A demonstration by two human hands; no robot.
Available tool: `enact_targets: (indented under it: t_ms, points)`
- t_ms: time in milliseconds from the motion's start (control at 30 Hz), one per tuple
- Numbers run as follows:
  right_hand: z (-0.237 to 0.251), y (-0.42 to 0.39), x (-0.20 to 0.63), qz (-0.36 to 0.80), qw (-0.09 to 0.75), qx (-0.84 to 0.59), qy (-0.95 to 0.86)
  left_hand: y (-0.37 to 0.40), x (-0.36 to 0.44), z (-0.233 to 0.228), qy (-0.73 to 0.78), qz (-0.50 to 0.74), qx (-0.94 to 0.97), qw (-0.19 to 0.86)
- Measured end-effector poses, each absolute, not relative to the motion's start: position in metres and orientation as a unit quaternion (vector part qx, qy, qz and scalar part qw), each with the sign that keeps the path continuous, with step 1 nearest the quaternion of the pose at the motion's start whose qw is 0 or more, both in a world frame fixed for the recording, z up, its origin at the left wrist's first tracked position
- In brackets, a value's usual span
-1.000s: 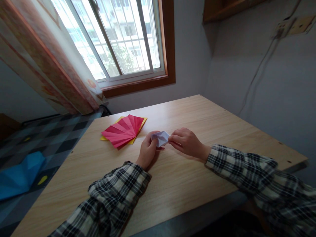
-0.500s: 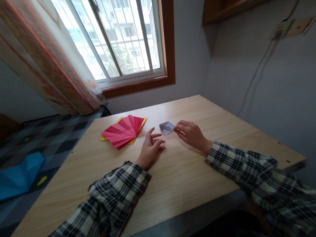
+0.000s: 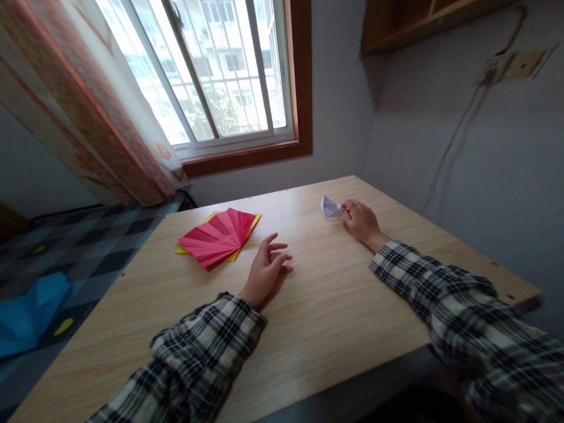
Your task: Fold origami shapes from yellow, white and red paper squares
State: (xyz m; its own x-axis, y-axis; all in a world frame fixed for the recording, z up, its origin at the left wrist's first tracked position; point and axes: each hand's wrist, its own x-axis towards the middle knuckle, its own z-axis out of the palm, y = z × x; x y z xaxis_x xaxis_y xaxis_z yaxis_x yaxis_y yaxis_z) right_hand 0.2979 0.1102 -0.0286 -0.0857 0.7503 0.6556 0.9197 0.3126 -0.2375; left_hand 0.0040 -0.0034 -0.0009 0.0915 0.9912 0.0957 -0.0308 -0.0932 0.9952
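Our right hand reaches to the far right of the worktop, its grip pinched closed on the small white folded paper, which sits on the wood near the far edge. Our left hand rests on the worktop near the middle, grip open, fingers loosely spread, holding nothing. Just left of it and further off lies the red pleated fan on top of a yellow sheet. Both sleeves are plaid. Blue paper lies on the floor at far left.
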Motion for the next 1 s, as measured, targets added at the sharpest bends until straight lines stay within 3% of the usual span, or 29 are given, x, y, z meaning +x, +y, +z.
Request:
enact_targets:
  t_ms: [233,667,800,1000]
  points:
    - [-0.038,0.130,0.318,-0.124,0.326,-0.630,-0.694,-0.002,0.003,-0.002,0.441,0.503,0.549,0.502]
    - [-0.050,0.139,0.328,-0.106,0.438,-0.610,-0.652,-0.001,0.001,-0.005,0.449,0.483,0.604,0.448]
    - [-0.050,0.141,0.330,-0.090,0.459,-0.611,-0.639,-0.002,-0.004,-0.005,0.473,0.418,0.714,0.303]
    - [-0.050,0.140,0.331,-0.077,0.471,-0.597,-0.645,0.009,-0.029,-0.004,0.472,0.317,0.821,-0.045]
